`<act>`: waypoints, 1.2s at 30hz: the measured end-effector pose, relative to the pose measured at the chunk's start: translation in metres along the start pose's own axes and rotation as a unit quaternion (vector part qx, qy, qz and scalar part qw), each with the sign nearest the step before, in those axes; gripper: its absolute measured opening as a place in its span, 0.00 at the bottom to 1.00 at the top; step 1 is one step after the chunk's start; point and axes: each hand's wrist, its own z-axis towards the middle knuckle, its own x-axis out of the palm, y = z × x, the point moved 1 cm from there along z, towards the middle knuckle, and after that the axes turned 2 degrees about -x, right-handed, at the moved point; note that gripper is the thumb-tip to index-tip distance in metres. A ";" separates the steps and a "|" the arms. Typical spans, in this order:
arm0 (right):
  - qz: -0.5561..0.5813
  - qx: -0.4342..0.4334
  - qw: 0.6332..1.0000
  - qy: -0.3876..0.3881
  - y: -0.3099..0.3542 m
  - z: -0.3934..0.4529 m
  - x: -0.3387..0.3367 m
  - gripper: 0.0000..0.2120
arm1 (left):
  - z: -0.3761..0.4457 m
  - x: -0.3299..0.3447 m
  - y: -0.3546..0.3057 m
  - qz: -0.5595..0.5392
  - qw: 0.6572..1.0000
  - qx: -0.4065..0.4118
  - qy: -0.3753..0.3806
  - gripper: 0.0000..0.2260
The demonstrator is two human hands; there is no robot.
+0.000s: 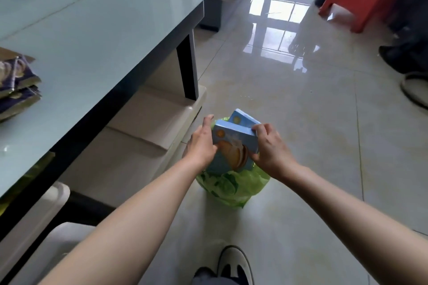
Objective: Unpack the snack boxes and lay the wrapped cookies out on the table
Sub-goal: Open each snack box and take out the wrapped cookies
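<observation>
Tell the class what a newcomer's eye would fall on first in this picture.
First the two hands, left hand and right hand, gripping a blue cookie box over a green plastic bag on the shiny floor. Next, the dark wrapped cookies piled on the glass table at far left.

Head view looks down, close above both forearms (edges perhaps wide-angle bent).
</observation>
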 end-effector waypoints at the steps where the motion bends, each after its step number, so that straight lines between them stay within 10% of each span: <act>1: -0.022 0.004 1.000 0.009 0.002 0.001 0.000 0.25 | -0.001 0.000 -0.001 0.022 1.000 0.012 -0.019 0.32; 12: -0.118 -0.024 0.990 0.080 0.048 0.001 -0.028 0.34 | -0.015 -0.042 -0.003 0.073 0.997 -0.010 0.035 0.30; 36: -0.059 -0.404 0.913 -0.028 0.344 -0.073 -0.082 0.17 | -0.279 -0.306 0.075 0.054 0.953 0.001 -0.299 0.08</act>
